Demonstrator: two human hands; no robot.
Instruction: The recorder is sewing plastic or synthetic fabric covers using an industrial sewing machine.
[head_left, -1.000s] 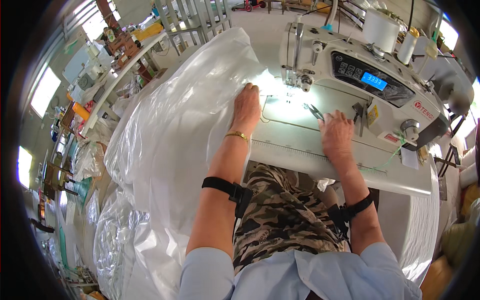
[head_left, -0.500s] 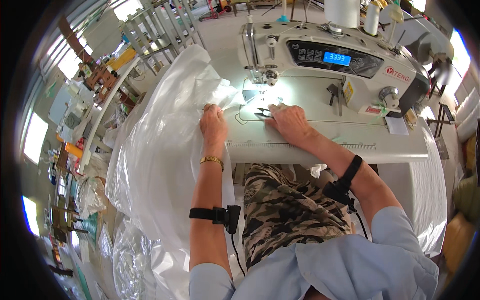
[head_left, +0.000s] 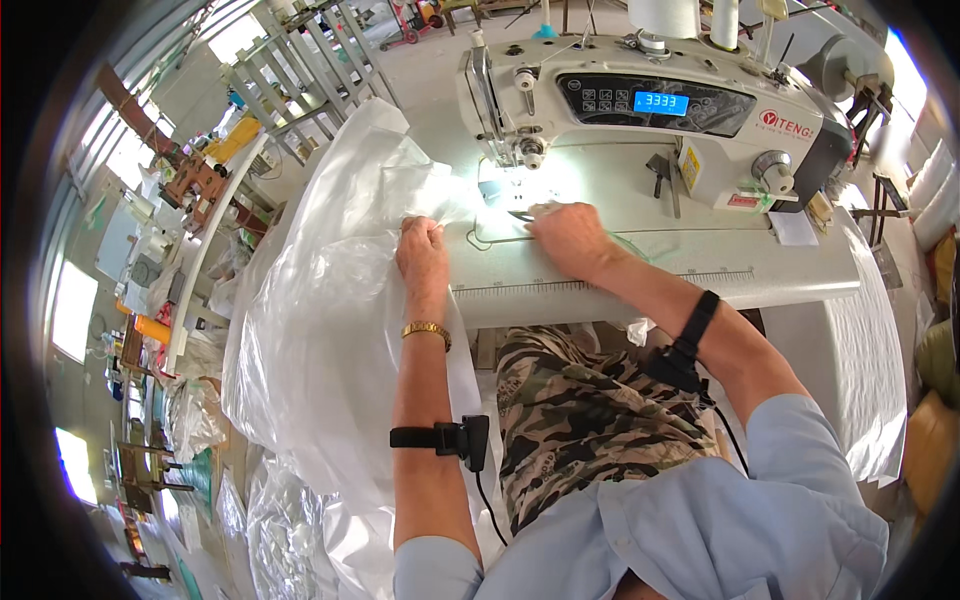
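Observation:
My left hand (head_left: 422, 265) is closed on the edge of a large translucent white plastic sheet (head_left: 310, 330), which spreads over the table's left end and hangs down beside my forearm. In my right hand (head_left: 574, 242) is a pair of thread snips (head_left: 520, 215); only the dark blades show, pointing left, and the rest is hidden by my fingers. The hand rests on the sewing machine's bed just in front of the needle area. Above it stands the white sewing machine (head_left: 700, 75), its lamp glaring over the needle and presser foot.
A ruler strip (head_left: 600, 283) runs along the table's front edge. Right of the needle lie a small dark tool (head_left: 657, 172) and a paper slip (head_left: 795, 230). White thread cones (head_left: 665, 18) stand above the machine. A metal rack (head_left: 310, 75) and cluttered bench (head_left: 215, 210) are to the left.
My right hand has turned and shifted slightly up and left, bringing the snips' blades nearer the needle area. My left hand stays on the sheet. The whole view has shifted a little.

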